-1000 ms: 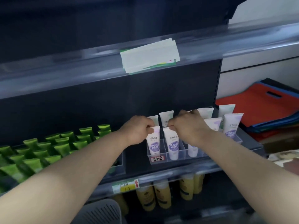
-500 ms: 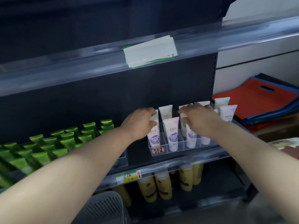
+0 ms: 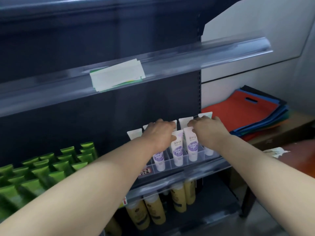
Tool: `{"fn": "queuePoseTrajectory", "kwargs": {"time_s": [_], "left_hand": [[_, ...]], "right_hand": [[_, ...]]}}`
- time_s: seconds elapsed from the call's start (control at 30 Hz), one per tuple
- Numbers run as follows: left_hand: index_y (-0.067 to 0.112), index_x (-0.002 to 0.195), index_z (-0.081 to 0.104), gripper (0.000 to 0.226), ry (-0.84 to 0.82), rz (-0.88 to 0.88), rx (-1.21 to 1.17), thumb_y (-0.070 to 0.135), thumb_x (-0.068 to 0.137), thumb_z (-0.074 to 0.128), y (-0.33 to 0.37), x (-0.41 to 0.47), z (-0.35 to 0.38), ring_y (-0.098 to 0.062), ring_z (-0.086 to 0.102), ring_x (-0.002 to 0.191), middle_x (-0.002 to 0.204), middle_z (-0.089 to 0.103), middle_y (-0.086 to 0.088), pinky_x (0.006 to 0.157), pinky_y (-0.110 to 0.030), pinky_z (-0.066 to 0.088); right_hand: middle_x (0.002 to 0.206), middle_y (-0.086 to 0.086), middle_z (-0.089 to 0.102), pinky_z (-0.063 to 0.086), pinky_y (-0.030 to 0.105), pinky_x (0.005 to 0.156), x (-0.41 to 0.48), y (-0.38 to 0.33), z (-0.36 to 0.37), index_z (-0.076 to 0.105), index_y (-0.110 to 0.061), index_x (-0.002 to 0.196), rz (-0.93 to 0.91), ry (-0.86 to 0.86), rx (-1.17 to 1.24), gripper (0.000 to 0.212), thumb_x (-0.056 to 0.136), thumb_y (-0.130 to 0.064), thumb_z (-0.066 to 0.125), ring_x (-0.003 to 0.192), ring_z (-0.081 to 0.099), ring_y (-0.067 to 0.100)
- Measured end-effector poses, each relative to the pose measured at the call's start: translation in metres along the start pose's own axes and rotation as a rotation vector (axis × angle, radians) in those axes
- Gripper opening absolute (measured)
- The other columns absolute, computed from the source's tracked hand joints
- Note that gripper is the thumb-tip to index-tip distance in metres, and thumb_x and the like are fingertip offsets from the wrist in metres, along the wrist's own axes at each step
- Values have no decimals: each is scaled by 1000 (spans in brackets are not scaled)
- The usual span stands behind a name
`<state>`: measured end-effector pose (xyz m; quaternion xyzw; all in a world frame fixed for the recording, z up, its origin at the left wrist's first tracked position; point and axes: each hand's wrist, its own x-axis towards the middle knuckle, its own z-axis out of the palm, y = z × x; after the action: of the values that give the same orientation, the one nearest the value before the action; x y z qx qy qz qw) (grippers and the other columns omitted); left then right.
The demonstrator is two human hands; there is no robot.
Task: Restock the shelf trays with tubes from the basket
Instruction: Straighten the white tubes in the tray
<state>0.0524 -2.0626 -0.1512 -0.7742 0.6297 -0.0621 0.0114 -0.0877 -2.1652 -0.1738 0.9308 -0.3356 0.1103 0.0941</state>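
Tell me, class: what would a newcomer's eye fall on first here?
The left hand and right hand rest on white tubes in a clear tray, centre. Green tubes fill the shelf's left; a red bag lies at right.

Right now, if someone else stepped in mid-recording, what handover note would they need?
Left hand: lies over the tops of the white tubes at the left side of the clear tray; whether it grips one is hidden.
Right hand: fingers on tube tops at the right side; grip unclear.
Done: the tray's front row holds upright tubes, with more behind.
Left: unfilled slots cannot be counted; the basket is out of view, so check it for remaining tubes.
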Motion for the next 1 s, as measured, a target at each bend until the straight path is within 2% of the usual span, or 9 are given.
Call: {"fn": "queuePoseTrajectory", "kwargs": {"time_s": [0.07,0.17,0.3,0.47,0.53,0.63,0.87,1.0], "left_hand": [[18,129,51,38,-4,-10,-53,38,97,47,1,8,0,-24,46,117,126,59,-3,93,-40,40],[16,122,55,40,122,-75,-162,44,98,41,-4,17,-2,-24,48,112,118,62,-4,92,-42,44],[17,120,57,37,228,-100,-119,42,97,46,-19,30,-3,-23,48,113,119,62,-2,91,-42,45],[21,126,55,41,132,-94,-68,39,90,60,-26,52,-2,-22,47,117,124,59,-1,95,-41,43],[23,115,62,32,80,-104,-85,36,86,65,-27,58,0,-21,52,111,115,64,2,93,-40,44],[25,96,68,16,6,-119,-76,31,82,70,-27,64,4,-19,58,100,101,67,5,91,-41,44],[24,94,67,10,88,-151,15,27,85,65,-36,74,10,-22,54,102,101,67,2,91,-38,40],[24,94,68,10,52,-188,-106,27,84,67,-46,76,14,-20,60,99,102,67,2,89,-40,47]], "right_hand": [[112,-1,60,35,38,81,5,2,3,55,-23,117,-3,-1,0,34,88,-8,46,107,53,20],[110,1,61,34,38,81,10,5,6,55,-18,115,-30,-33,19,35,85,-3,44,107,50,21],[110,-2,61,35,39,80,20,13,6,56,-21,110,-25,-37,172,26,90,-11,43,105,50,20],[118,0,58,39,36,87,50,21,4,56,-25,121,-49,75,268,28,94,-22,49,112,50,21],[119,-1,58,39,36,92,61,20,4,58,-27,122,-50,-1,221,31,91,-24,54,114,51,21],[108,-3,66,37,35,88,74,15,6,66,-27,108,1,-99,149,25,87,-17,57,103,58,20],[100,-6,69,35,34,90,91,9,17,68,-33,102,43,18,67,26,85,-16,58,97,62,18],[106,-5,67,35,36,92,95,8,17,65,-31,107,61,-66,94,28,86,-14,57,102,60,18]]}}
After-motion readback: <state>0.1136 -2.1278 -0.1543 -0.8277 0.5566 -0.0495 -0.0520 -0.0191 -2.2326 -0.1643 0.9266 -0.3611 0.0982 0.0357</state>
